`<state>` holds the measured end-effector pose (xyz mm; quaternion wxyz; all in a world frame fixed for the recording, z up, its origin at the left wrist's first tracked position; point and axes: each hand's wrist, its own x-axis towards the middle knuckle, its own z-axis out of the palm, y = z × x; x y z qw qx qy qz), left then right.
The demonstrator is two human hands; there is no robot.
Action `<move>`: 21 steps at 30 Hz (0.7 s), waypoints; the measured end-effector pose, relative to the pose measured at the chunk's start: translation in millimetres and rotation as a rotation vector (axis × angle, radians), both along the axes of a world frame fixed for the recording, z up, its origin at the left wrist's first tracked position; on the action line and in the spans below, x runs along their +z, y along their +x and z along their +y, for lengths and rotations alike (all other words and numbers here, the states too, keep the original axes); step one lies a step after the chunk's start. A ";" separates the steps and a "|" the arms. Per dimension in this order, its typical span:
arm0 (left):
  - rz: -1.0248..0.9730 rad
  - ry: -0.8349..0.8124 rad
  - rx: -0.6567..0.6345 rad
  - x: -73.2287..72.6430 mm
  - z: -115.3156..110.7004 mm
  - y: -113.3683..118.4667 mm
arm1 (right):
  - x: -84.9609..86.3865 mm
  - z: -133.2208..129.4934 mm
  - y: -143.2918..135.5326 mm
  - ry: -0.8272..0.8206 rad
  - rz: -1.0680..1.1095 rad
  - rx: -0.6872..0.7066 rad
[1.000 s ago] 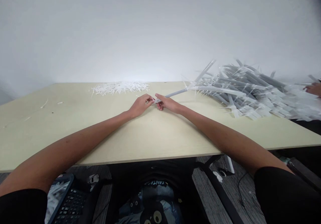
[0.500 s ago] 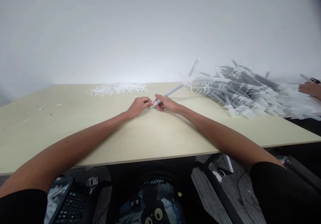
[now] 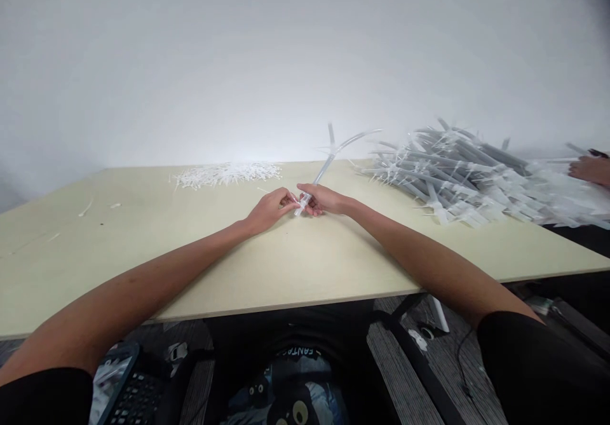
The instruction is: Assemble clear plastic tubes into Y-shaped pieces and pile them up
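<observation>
A clear, branched plastic tube (image 3: pixel 325 169) is gripped near its lower end by my right hand (image 3: pixel 324 200), its fingers wrapped round it. From that hand the tube rises to the upper right, where it splits into a short upright piece and a long curved one. At its lower end a whitish end piece (image 3: pixel 301 208) sticks out between my hands. My left hand (image 3: pixel 275 208) is closed in a pinch right beside that end; whatever its fingertips hold is too small to make out.
Thin white strips like cable ties (image 3: pixel 226 174) lie heaped at the back of the table (image 3: pixel 229 272). To the right is a large pile of similar tubes (image 3: pixel 457 168), with another person's hand (image 3: pixel 591 169) beyond it. A few loose strips (image 3: pixel 86 207) lie at left.
The tube has swung more upright and its branched end has moved left, away from the pile. Its whitish lower end now points down toward me. Both hands have shifted slightly nearer.
</observation>
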<state>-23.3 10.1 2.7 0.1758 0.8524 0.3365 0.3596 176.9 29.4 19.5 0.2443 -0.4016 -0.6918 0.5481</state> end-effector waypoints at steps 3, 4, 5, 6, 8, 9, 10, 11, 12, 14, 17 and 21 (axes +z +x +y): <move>-0.072 -0.024 0.026 -1.6 1.5 0.1 | 0.4 0.1 -0.6 0.015 0.008 0.019; -0.080 -0.022 0.019 -2.0 1.6 0.0 | 0.1 0.1 -0.9 0.022 0.006 0.017; -0.070 -0.010 0.005 -2.2 1.4 -0.2 | -0.3 0.2 -1.2 0.029 0.000 0.015; -0.042 0.014 -0.015 -2.3 1.0 -0.4 | -0.6 0.2 -1.3 0.036 -0.010 0.012; 0.040 0.083 -0.048 -2.3 -0.2 -0.7 | -1.2 0.0 -0.9 0.056 -0.040 0.011; 0.080 0.118 -0.058 -2.3 -0.9 -0.7 | -1.4 -0.3 -0.5 0.069 -0.060 0.012; 0.114 0.149 -0.066 -2.3 -1.6 -0.7 | -1.6 -0.6 -0.2 0.086 -0.082 0.012; 0.142 0.173 -0.073 -2.3 -2.3 -0.6 | -1.7 -1.0 -0.1 0.104 -0.104 0.010; 0.167 0.194 -0.081 -2.2 -2.8 -0.6 | -1.8 -1.6 -0.2 0.124 -0.127 0.003; 0.203 0.224 -0.089 -2.2 -3.5 -0.5 | -2.0 -2.6 -1.6 0.156 -0.169 -0.035; 0.217 0.213 -0.089 -2.1 -3.5 -0.4 | -2.6 -3.4 -6.7 0.237 -0.203 -0.216; 0.182 0.123 -0.082 -2.1 -2.4 0.8 | -5.8 -2.7 -14.2 0.385 -0.158 -0.488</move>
